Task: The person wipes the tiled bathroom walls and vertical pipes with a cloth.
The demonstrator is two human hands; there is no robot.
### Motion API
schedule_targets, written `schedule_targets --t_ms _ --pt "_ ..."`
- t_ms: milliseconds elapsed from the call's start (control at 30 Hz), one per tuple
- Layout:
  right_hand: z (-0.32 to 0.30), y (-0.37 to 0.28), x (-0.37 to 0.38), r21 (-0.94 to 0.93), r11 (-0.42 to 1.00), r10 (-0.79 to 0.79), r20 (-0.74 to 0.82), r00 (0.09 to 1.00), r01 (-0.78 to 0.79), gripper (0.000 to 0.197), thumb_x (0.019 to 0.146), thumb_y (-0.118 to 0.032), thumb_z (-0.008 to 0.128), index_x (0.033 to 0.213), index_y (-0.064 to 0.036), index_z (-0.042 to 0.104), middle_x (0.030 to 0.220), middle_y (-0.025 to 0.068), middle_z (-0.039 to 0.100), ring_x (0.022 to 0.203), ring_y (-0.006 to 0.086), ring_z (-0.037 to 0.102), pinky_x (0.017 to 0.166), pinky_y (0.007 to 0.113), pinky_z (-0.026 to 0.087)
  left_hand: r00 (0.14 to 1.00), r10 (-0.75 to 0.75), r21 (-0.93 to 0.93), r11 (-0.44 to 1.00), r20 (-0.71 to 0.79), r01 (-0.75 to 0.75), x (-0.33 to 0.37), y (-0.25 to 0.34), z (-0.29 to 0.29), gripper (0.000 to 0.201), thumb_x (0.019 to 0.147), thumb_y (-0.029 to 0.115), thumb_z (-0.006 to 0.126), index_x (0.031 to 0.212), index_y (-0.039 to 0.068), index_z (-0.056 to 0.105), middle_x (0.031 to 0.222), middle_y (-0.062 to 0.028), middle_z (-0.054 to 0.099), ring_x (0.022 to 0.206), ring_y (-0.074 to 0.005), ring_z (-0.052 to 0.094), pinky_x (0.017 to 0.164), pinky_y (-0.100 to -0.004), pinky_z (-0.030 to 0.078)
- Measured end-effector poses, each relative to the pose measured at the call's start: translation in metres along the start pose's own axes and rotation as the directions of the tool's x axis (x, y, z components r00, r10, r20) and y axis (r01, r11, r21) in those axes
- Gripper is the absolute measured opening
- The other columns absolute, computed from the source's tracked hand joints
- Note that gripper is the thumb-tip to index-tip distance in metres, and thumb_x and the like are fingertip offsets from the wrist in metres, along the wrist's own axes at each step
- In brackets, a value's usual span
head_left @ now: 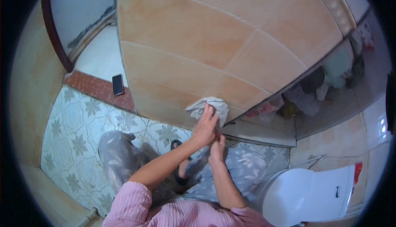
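Note:
A whitish cloth (220,107) is spread against the lower part of the tan tiled wall (185,70), just above the floor. My left hand (205,127) lies over the cloth, its fingers bent onto it and pressing it to the tiles. Just below, my right hand (217,147) is closed around what looks like the cloth's hanging lower end. That hand's fingertips are partly hidden beside the left wrist. Both forearms reach forward between my knees.
A white toilet (288,196) stands close at my right. Patterned floor tiles (74,144) lie at the left, with a phone (118,85) on the reddish doorway sill (93,86). Right of the wall, bags and bundles (305,99) sit along a low ledge (264,131).

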State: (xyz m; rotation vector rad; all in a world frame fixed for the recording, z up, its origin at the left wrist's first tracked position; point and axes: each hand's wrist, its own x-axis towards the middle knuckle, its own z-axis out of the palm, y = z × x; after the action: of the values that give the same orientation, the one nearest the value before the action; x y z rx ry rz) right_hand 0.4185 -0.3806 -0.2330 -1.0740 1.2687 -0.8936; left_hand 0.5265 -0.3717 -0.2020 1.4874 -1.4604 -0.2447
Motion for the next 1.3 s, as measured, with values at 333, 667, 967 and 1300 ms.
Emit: schedule_targets --t_ms 333,667,967,1300 --pt "0.037 0.030 0.070 0.642 0.679 -0.015 0.498 0.867 -0.356 0.039 0.084 -0.029 0.055 0.118 -0.0122 0.052 0.111 0.0020 0.057 0.100 0.0164 0.055 0.078 0.032 0.048 0.992 0.003 0.296 0.954 -0.129 0.036 0.004 0.005 -0.012 0.027 0.069 0.002 0.059 0.095 0.000 0.053 0.111 -0.0244 0.045 0.102 -0.0428 0.046 0.086 -0.0462 0.042" --pt "-0.013 -0.088 0.060 0.730 0.635 -0.178 -0.180 0.967 0.253 0.037 0.078 -0.010 0.068 0.106 -0.0071 0.044 0.097 0.0056 0.053 0.085 0.0146 0.052 0.072 0.029 0.044 0.935 0.180 0.324 0.943 -0.304 -0.077 0.042 0.032 -0.024 0.046 0.075 0.002 0.068 0.118 0.007 0.054 0.104 -0.0175 0.051 0.094 -0.0331 0.049 0.079 -0.0404 0.045" --pt "0.035 0.079 0.111 0.388 0.896 -0.081 -0.333 0.940 0.215 0.026 0.080 -0.015 0.066 0.102 -0.0064 0.057 0.098 0.0015 0.055 0.086 0.0141 0.051 0.074 0.031 0.042 0.982 0.187 0.714 0.691 -0.023 -0.115 0.016 -0.025 0.009 0.024 0.075 0.012 0.060 0.099 0.013 0.059 0.091 -0.0078 0.054 0.082 -0.0285 0.054 0.065 -0.0402 0.047" --pt "0.037 0.017 0.057 0.856 0.498 0.099 0.102 0.990 -0.138 0.029 0.086 -0.022 0.050 0.112 -0.0115 0.053 0.106 0.0045 0.059 0.094 0.0208 0.059 0.072 0.036 0.049 0.951 -0.284 -0.071 0.958 -0.118 0.277 -0.006 -0.017 0.020 0.034 0.079 -0.008 0.050 0.110 0.004 0.059 0.103 -0.0169 0.060 0.095 -0.0327 0.060 0.084 -0.0408 0.046"
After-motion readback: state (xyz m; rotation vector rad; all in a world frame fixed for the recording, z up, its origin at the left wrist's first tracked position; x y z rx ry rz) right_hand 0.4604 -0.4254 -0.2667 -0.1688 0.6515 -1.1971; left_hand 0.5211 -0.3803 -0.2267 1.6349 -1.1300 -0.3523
